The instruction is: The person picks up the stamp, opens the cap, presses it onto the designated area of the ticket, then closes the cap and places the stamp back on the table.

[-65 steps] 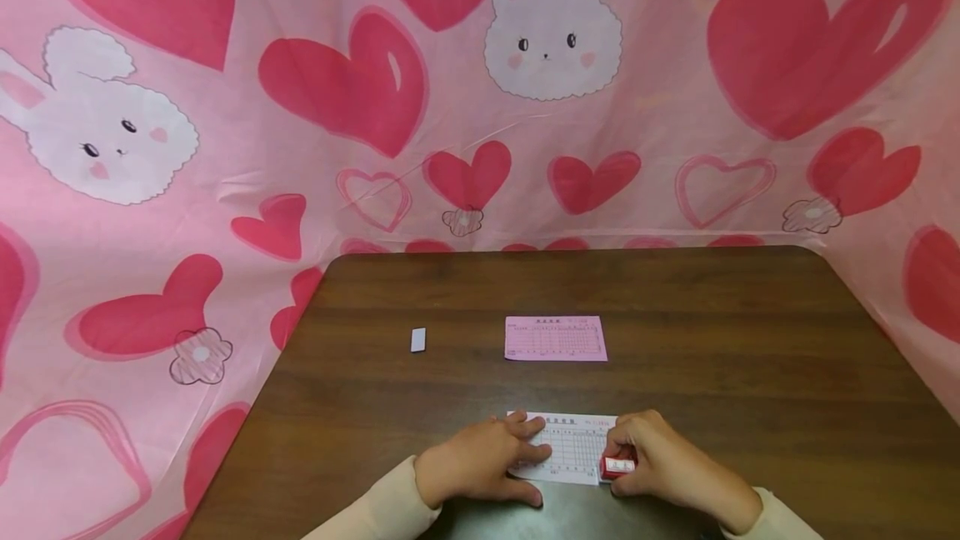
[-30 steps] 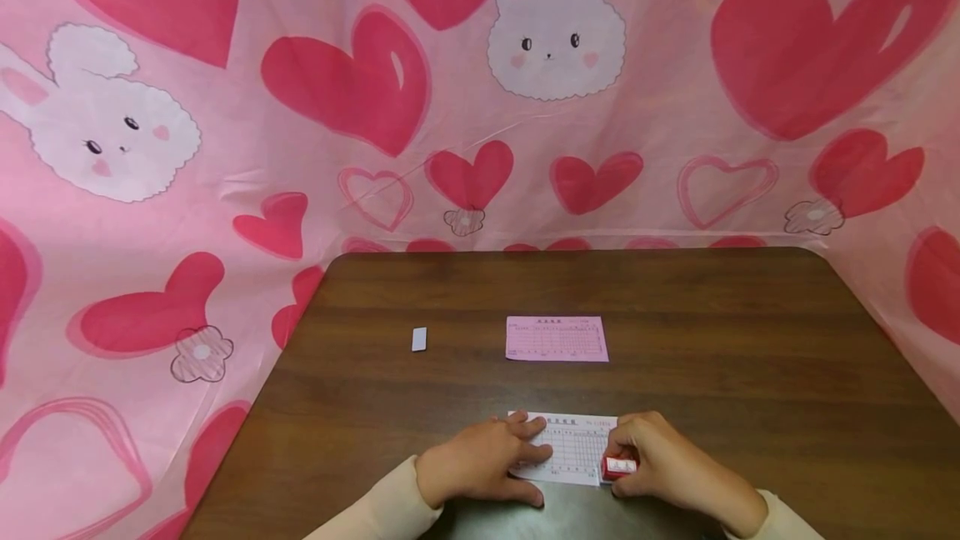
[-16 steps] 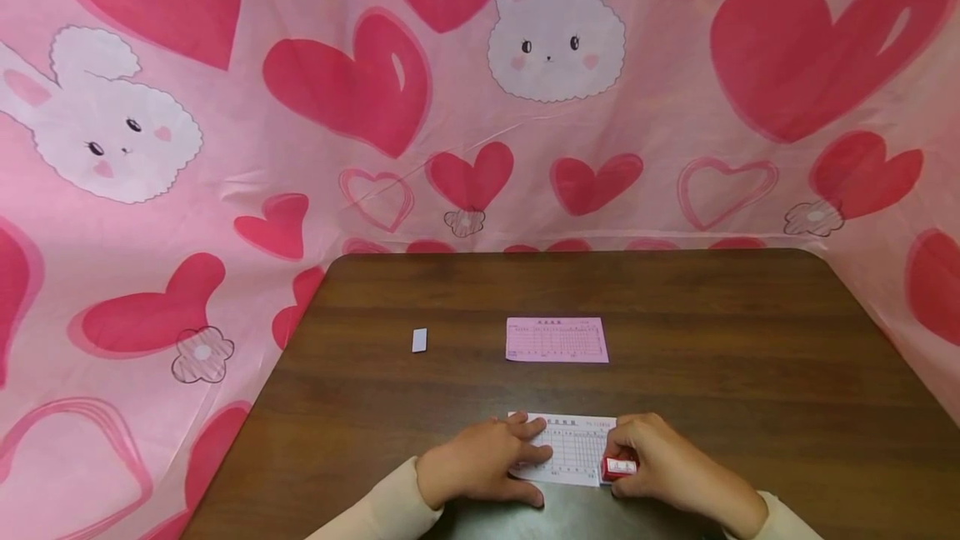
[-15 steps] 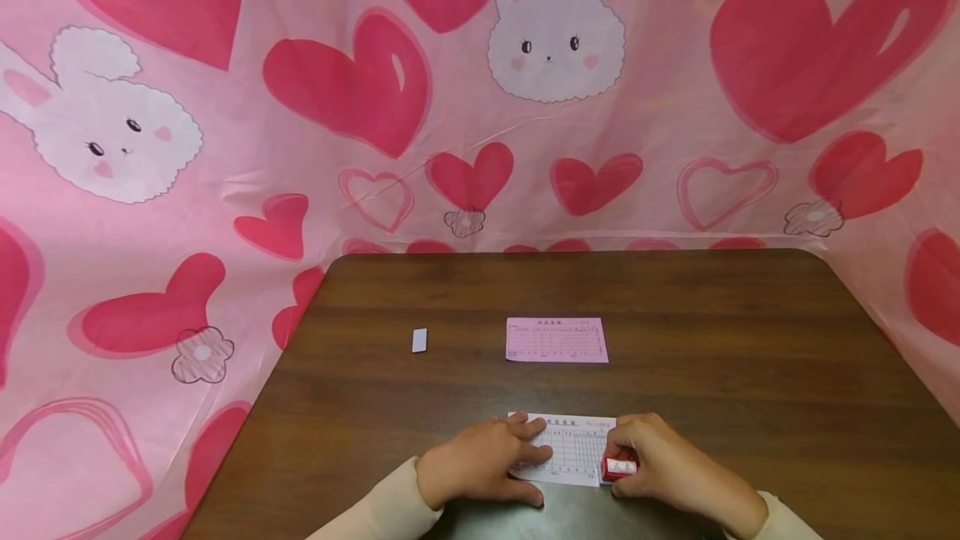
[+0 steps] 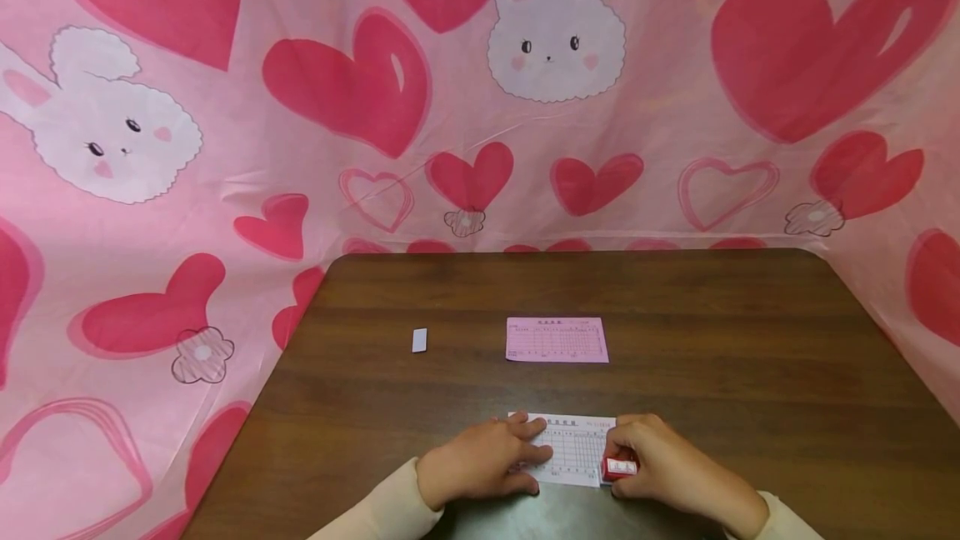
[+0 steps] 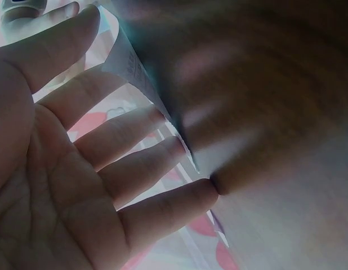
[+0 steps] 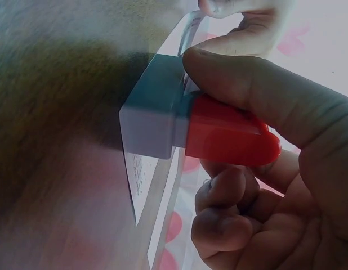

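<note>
A white printed form lies near the table's front edge in the head view. My left hand rests on its left part with fingers spread and straight, seen from the palm side in the left wrist view. At the form's lower right corner, my right hand grips a red stamp between thumb and curled fingers. The right wrist view shows the stamp's red handle and its pale block-shaped base standing against the paper. The stamping face is hidden.
Behind the white form lies a pink printed form. Left of that sits a small white rectangular piece. The brown wooden table meets a pink curtain with hearts and rabbits at its back edge.
My left thumb has drawn slightly inward toward the white form. The right hand keeps holding the stamp at the same corner throughout.
</note>
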The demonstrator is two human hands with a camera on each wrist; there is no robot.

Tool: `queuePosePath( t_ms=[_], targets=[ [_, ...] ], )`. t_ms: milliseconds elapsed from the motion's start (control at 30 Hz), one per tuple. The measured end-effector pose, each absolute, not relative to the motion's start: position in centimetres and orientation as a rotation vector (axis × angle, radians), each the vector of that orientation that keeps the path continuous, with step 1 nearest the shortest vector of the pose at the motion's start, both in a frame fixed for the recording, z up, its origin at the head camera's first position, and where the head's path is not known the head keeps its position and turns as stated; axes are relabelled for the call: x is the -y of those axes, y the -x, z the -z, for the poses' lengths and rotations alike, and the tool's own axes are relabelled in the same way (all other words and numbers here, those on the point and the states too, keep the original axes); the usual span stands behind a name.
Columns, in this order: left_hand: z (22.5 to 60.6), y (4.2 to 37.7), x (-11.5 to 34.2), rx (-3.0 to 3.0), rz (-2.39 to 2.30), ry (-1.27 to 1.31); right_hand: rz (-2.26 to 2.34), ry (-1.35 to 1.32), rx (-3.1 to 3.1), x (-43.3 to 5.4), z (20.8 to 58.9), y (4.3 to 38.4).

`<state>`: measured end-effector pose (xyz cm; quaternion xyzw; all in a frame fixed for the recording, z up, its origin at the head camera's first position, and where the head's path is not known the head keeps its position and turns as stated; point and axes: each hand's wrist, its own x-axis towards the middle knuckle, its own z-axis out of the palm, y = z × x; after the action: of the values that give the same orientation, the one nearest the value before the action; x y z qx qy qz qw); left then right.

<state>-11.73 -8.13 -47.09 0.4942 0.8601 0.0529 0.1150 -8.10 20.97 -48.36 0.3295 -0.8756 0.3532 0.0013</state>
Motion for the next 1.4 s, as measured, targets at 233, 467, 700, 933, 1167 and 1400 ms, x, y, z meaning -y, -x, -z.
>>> queuePosePath(
  t_ms=[233,467,700,933,1167,1400],
  targets=[
    [47.1,11.7,8.2,-2.499,-0.189,-1.410,-1.110,-1.033,2.750,-21.0,48.3,8.0],
    [47.0,11.7,8.2,-2.490,-0.178,-1.437,-1.123,-1.011,2.803,-20.9,48.2,7.8],
    [47.1,11.7,8.1,-2.535,-0.102,-1.550,-1.056,-1.006,2.817,-20.8,48.2,7.7],
    [47.2,11.7,8.1,-2.549,-0.082,-1.551,-1.039,-1.020,2.819,-20.9,48.0,7.6],
    [47.0,11.6,8.0,-2.572,-0.029,-1.586,-1.007,-0.956,2.797,-21.3,47.0,7.9],
    [47.0,11.7,7.9,-2.574,-0.011,-1.590,-0.979,-0.926,2.626,-22.1,45.6,8.8]
  ],
)
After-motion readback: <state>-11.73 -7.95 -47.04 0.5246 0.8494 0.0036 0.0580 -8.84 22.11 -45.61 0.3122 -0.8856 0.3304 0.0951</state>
